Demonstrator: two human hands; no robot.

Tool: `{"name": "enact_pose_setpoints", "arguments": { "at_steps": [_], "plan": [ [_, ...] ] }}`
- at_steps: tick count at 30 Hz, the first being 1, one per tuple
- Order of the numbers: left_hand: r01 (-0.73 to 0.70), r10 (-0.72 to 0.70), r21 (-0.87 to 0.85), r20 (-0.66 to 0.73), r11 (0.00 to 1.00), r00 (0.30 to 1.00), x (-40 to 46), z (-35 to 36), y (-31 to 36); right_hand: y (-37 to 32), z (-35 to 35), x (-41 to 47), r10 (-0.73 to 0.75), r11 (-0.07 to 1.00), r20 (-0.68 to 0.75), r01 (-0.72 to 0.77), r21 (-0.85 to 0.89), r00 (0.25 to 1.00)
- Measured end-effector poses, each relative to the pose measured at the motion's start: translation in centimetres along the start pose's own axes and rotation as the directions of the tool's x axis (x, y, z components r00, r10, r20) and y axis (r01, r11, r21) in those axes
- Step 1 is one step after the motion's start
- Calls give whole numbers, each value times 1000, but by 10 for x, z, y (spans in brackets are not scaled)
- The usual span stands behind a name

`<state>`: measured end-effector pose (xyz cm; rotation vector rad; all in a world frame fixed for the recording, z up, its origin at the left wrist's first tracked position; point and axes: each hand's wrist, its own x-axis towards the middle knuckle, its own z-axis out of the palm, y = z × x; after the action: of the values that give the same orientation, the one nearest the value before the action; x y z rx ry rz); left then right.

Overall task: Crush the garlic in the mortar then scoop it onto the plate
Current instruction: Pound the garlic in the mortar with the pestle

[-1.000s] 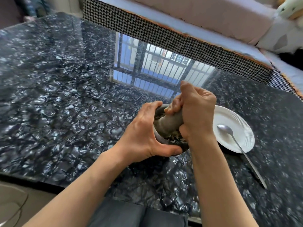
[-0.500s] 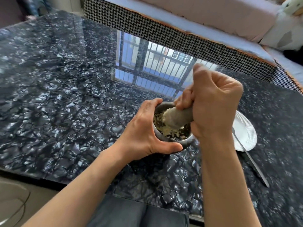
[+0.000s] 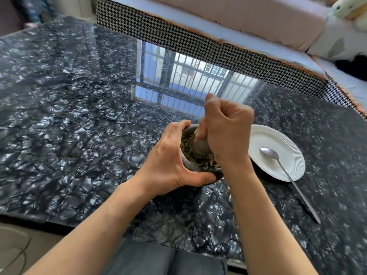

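A dark stone mortar (image 3: 215,174) stands on the black marble table (image 3: 69,120) in front of me. My left hand (image 3: 170,161) grips its left wall, thumb curled under the near rim. My right hand (image 3: 228,132) is a fist round a grey pestle (image 3: 200,144), whose head is pressed down into the crushed garlic (image 3: 188,151). Just right of the mortar lies a white paper plate (image 3: 264,139). A metal spoon (image 3: 278,161) rests with its bowl on the plate and its handle running off toward the near right.
The table's near edge (image 3: 178,243) runs just above my lap. A houndstooth-edged sofa (image 3: 218,42) borders the far side, with cushions at the back right. A bright window reflection lies on the tabletop beyond the mortar.
My right hand has come down from its raised position, driving the pestle back into the mortar. The left hand has kept its hold on the mortar.
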<state>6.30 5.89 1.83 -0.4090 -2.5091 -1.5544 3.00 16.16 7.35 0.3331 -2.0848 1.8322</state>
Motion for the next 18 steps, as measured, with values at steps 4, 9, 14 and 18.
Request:
{"name": "enact_pose_setpoints", "arguments": {
  "at_steps": [4, 9, 14, 18],
  "plan": [
    [0, 1, 19, -31, 1000, 1000, -2, 2, -2, -11, -11, -1, 24, 982, -126, 0, 187, 992],
    [49, -50, 121, -1, 991, 999, -5, -1, 11, 0, 1, 1, 87, 993, -79, -80, 90, 993],
    [5, -41, 245, 144, 969, 989, 5, -25, 9, -13, -15, 3, 138, 962, -164, -92, 259, 977],
    [94, -100, 49, 139, 994, 985, 1, -14, 5, -5, 2, -4, 175, 954, -109, -140, 266, 979]
  ]
}}
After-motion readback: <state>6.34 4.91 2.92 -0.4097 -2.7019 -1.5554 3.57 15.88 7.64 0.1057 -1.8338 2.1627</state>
